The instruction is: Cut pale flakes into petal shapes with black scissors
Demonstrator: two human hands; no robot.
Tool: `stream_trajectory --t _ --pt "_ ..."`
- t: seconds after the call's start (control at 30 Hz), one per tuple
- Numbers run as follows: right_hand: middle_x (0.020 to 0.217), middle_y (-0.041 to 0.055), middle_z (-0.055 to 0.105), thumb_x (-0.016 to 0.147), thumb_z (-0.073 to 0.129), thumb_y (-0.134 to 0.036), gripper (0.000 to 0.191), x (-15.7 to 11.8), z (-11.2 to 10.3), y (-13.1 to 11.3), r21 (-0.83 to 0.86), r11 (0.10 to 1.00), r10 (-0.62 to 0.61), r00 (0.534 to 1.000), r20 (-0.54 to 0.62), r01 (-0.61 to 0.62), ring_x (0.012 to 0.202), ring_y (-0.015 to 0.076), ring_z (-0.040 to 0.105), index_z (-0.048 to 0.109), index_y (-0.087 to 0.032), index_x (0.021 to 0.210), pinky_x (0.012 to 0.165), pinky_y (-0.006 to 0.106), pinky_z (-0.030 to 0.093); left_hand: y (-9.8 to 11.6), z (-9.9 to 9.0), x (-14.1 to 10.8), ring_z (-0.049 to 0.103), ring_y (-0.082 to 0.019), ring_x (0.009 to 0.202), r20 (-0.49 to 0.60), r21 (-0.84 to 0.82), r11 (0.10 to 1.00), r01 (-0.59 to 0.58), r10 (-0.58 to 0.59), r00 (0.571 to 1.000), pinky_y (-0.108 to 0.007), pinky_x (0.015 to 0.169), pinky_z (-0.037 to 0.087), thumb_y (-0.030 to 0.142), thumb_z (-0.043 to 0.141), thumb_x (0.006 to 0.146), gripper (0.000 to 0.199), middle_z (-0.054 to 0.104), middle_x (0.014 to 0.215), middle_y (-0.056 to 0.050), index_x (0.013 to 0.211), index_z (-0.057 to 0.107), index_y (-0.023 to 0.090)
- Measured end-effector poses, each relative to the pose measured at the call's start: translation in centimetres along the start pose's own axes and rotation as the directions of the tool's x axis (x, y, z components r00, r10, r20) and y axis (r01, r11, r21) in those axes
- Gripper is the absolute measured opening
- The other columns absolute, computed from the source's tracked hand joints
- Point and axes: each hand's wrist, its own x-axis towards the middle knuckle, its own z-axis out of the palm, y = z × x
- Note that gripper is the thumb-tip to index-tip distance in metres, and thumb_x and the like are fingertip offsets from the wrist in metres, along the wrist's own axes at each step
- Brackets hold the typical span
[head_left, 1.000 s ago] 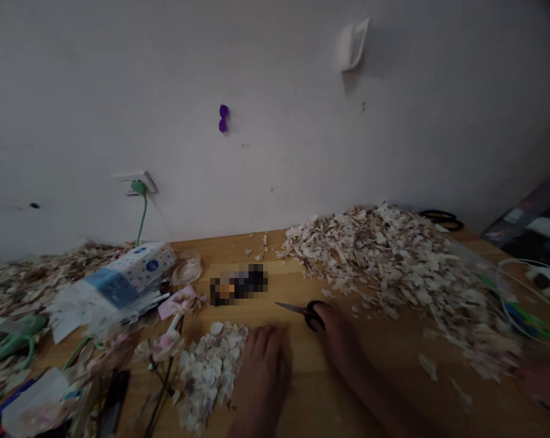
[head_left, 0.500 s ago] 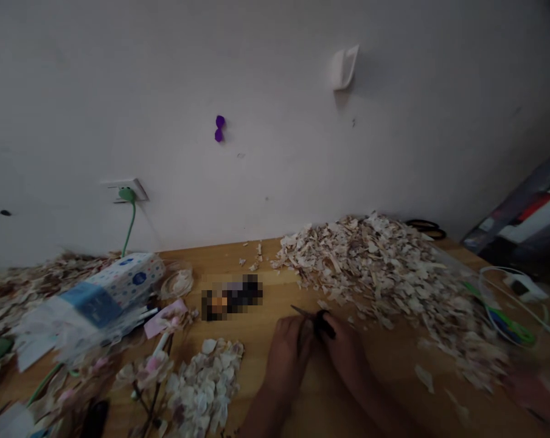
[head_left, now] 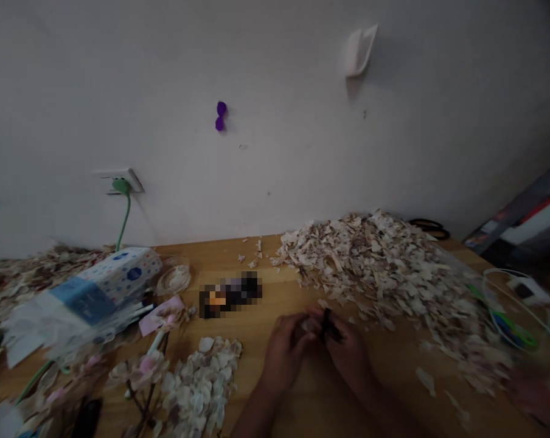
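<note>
My right hand (head_left: 349,350) is wrapped round a pair of scissors (head_left: 331,327); its black handles show, while the blades are mostly hidden. Facing it, my left hand (head_left: 281,347) pinches a small pale petal-like piece (head_left: 308,326) between thumb and fingers. The fingertips of both hands are close together above the wooden table (head_left: 261,383). To the left of my left hand lies a heap of rounded pale petal-like pieces (head_left: 202,386). A larger mound of irregular pale scraps (head_left: 357,255) spreads behind and to the right of my right hand.
A blurred-out object (head_left: 232,294) lies beyond my hands. At the left are a tissue pack (head_left: 106,283), artificial flowers (head_left: 149,365) and a pink paper (head_left: 160,316). Cables and a white adapter (head_left: 528,291) sit at the right. Black scissor-like handles (head_left: 429,229) rest by the wall (head_left: 275,121).
The scissor blade that pointed left over my left hand is no longer plainly visible, and the handles have turned more upright. The camera view has shifted slightly.
</note>
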Motion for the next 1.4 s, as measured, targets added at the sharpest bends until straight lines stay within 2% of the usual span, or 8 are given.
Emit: stream_trajectory --t 0.13,0.23,0.33,0.53,0.77,0.97,1.13,1.4 --pt "0.112 0.0060 0.069 0.076 0.056 -0.021 0.034 -0.5 0.3 0.2 -0.046 0.997 -0.060 0.998 0.027 0.062 0.103 0.0250 0.063 0.068 -0.023 0.108 0.095 0.039 0.049 1.6 -0.4 0.5 0.064 -0.022 0.092 0.096 -0.402 0.907 0.124 -0.093 0.991 -0.034 0.085 0.047 0.034 0.063 0.082 0.025 0.071 0.099 -0.009 0.100 0.070 0.019" --pt "0.108 0.0074 0.070 0.077 0.059 -0.026 0.032 -0.6 0.6 0.6 -0.031 0.997 -0.065 0.998 0.013 0.065 0.097 0.0256 0.065 0.068 -0.021 0.107 0.090 0.039 0.052 2.3 -0.4 0.6 0.064 -0.020 0.087 0.136 -0.535 0.829 0.163 -0.106 0.985 -0.031 0.082 0.048 0.034 0.068 0.077 0.024 0.072 0.094 -0.010 0.094 0.071 0.017" --pt "0.110 0.0070 0.070 0.079 0.058 -0.029 0.032 -0.5 0.8 0.6 0.017 0.999 -0.049 0.999 -0.012 0.049 0.100 0.0254 0.065 0.067 -0.022 0.108 0.091 0.039 0.052 1.9 -0.2 0.7 0.064 -0.020 0.090 0.134 -0.562 0.807 0.184 -0.130 0.982 -0.031 0.086 0.047 0.031 0.071 0.075 0.025 0.071 0.100 -0.010 0.096 0.070 0.017" --pt "0.115 0.0083 0.068 0.082 0.054 -0.032 0.034 -0.3 0.8 0.0 0.060 0.998 -0.032 0.999 -0.013 0.033 0.107 0.0247 0.062 0.065 -0.021 0.112 0.096 0.040 0.049 0.0 0.1 0.8 0.064 -0.016 0.081 -0.028 -0.596 0.769 0.233 -0.310 0.950 -0.026 0.074 0.048 0.026 0.081 0.061 0.033 0.071 0.085 -0.005 0.090 0.069 0.018" --pt "0.116 0.0088 0.068 0.082 0.054 -0.033 0.035 -0.4 1.4 0.1 0.049 0.999 -0.003 1.000 -0.019 0.004 0.110 0.0254 0.061 0.065 -0.021 0.112 0.100 0.043 0.046 -0.5 0.6 0.7 0.064 -0.014 0.074 -0.108 -0.729 0.659 0.186 -0.379 0.919 -0.025 0.072 0.048 0.028 0.083 0.059 0.038 0.070 0.080 -0.003 0.092 0.068 0.017" --pt "0.109 0.0097 0.070 0.081 0.057 -0.036 0.031 -0.4 1.5 -0.8 0.082 0.996 0.024 1.000 0.018 -0.025 0.103 0.0256 0.065 0.067 -0.019 0.105 0.096 0.039 0.049 -0.5 0.7 0.6 0.065 -0.015 0.074 -0.150 -0.736 0.655 0.174 -0.407 0.901 -0.026 0.071 0.049 0.034 0.082 0.061 0.035 0.072 0.084 -0.005 0.088 0.068 0.016" --pt "0.098 0.0107 0.071 0.083 0.054 -0.043 0.032 -0.5 1.1 -0.9 -0.047 0.997 0.067 0.998 0.016 -0.066 0.090 0.0251 0.066 0.065 -0.018 0.100 0.082 0.035 0.054 -0.9 0.0 0.6 0.062 -0.013 0.064 -0.296 -0.707 0.695 0.126 -0.454 0.841 -0.023 0.062 0.047 0.038 0.082 0.058 0.037 0.069 0.074 -0.004 0.083 0.068 0.014" --pt "0.084 0.0040 0.066 0.085 0.048 -0.040 0.020 -1.4 0.3 -2.5 -0.326 0.945 0.099 0.978 0.185 -0.034 0.073 0.0187 0.061 0.055 -0.023 0.092 0.066 0.027 0.046 -1.2 -0.5 0.3 0.060 -0.011 0.066 -0.360 -0.695 0.716 0.073 -0.433 0.826 -0.022 0.064 0.045 0.038 0.077 0.067 0.033 0.068 0.075 -0.002 0.090 0.069 0.017"
